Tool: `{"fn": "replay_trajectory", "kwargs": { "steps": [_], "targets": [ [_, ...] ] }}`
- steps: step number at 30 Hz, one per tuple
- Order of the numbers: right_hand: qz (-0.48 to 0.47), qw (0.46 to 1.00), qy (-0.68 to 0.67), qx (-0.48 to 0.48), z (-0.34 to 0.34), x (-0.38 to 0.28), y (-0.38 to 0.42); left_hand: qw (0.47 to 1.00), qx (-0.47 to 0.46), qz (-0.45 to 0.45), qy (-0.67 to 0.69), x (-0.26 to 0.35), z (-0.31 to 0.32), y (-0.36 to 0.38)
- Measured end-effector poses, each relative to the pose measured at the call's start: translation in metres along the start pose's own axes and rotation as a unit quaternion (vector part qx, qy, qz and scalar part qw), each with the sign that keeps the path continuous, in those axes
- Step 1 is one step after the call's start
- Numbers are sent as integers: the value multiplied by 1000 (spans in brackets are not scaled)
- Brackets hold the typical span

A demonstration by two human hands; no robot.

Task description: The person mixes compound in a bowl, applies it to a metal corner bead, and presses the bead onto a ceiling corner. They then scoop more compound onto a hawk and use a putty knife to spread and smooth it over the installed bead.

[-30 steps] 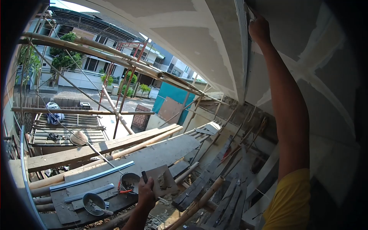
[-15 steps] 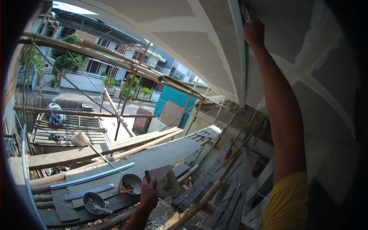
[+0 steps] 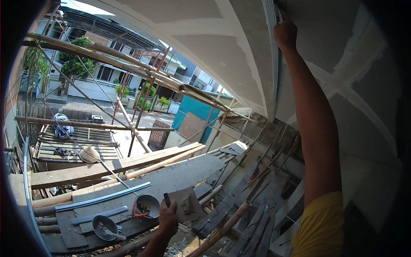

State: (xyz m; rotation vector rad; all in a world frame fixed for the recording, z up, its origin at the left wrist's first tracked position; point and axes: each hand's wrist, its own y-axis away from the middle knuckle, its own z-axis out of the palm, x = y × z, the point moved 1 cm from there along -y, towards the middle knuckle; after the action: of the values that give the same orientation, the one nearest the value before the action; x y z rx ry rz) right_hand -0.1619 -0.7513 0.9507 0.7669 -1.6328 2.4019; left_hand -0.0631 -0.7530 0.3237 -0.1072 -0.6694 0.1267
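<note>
My right hand is raised to the ceiling, its fingers closed round a slim trowel-like tool, partly lost in shadow. The tool sits beside a metal edge strip along the ceiling step. Low in the view, my left hand grips a flat square mortar board with a smear of grey paste on it. A short dark handle sticks up by the left thumb; whether it belongs to the board cannot be told. Just left of this hand stands a bowl with grey material and an orange-handled tool.
A second bowl holding a trowel rests on the scaffold boards. Metal strips lie beside it. Bamboo poles cross the left side, and a thick pole rises below right. The ceiling slopes close overhead.
My right hand has shifted slightly along the ceiling strip, and the tool has turned darker and less visible. My left hand and the board have moved slightly to the right.
</note>
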Motion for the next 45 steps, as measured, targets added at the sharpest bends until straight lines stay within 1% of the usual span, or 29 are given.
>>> {"fn": "replay_trajectory", "kwargs": {
  "steps": [2, 4, 5, 7, 8, 9, 11, 12, 14, 18, 20, 21, 22, 23, 24, 25, 27, 28, 30, 31, 33, 34, 36, 37, 39, 40, 42, 43, 45],
  "targets": [
    [3, 1000, 17, -3, 2, 0, 2, 1000, -15, 0, -15, -9, -7, -6],
    [-9, 999, 7, -43, -2, 11, 3, 999, -29, 1, -19, -16, -15, -12],
    [-9, 999, 7, -45, -5, 17, 4, 999, -45, 5, -23, -18, -16, -14],
    [46, 992, -6, -118, -18, 25, 7, 999, -33, -5, -5, -9, -7, -6],
    [54, 991, -15, -122, -25, 29, 8, 1000, -19, -11, 12, -4, -3, -3],
    [52, 991, -15, -122, -29, 26, 10, 1000, -20, -11, 14, -3, -2, 0],
    [7, 998, -9, -58, -34, 18, 11, 999, -20, -24, 20, 0, 1, 2],
    [7, 998, -9, -57, -34, 12, 9, 999, -21, -23, 20, -1, 1, 2],
    [5, 1000, -14, -4, -30, -2, 1, 1000, -11, -19, 5, -6, -3, -1],
    [-22, 999, 17, -18, -17, -11, -17, 999, -23, 5, -31, -12, -8, -6],
    [72, 991, -92, -67, -10, -13, -27, 999, -32, -7, 3, -6, -2, -1],
    [71, 991, -92, -67, 2, -12, -28, 999, -32, -6, 3, -5, -1, 0],
    [20, 999, -33, 12, 15, -12, -25, 999, -35, -5, 7, -5, 1, 0],
    [-31, 995, 27, 90, 26, -12, -23, 999, -37, -5, 10, -4, 2, 1],
    [-31, 995, -24, 90, 29, -16, -22, 999, -38, -4, 10, -4, 2, 1],
    [-31, 995, -25, 91, 34, -15, -23, 999, -36, -7, 13, -3, 3, 1],
    [-63, 985, 33, 156, 36, -23, -20, 999, -32, -10, 15, -2, 4, 2],
    [-61, 985, 32, 155, 31, -24, -18, 999, -32, -10, 20, 0, 5, 2],
    [-22, 999, -17, 44, 15, -21, -18, 999, -30, -14, 25, 1, 4, 2],
    [-21, 999, -15, 42, 12, -9, -16, 999, -31, -16, 26, 0, 4, 1],
    [-125, 991, 31, 26, 4, 9, -14, 999, -35, -16, 29, 1, 5, 1],
    [-125, 991, 32, 26, -8, 5, -12, 999, -40, -20, 29, 1, 6, 2],
    [-26, 997, 18, -71, -31, 2, -8, 998, -45, -21, 30, 0, 8, 5],
    [-27, 997, 17, -69, -33, 1, -11, 998, -45, -18, 35, -1, 10, 6],
    [-13, 999, -1, -30, -40, -5, -12, 998, -43, -15, 36, -2, 11, 9],
    [-12, 999, -3, -30, -41, -10, -14, 999, -43, -14, 27, -2, 12, 9],
    [59, 996, -48, -49, -41, -25, -23, 999, -44, -13, 20, -3, 16, 9],
    [59, 996, -48, -49, -42, -31, -27, 999, -42, -12, 15, -3, 17, 9],
    [104, 990, -68, -65, -41, -41, -29, 999, -39, -16, 11, -5, 18, 12]
  ]
}}
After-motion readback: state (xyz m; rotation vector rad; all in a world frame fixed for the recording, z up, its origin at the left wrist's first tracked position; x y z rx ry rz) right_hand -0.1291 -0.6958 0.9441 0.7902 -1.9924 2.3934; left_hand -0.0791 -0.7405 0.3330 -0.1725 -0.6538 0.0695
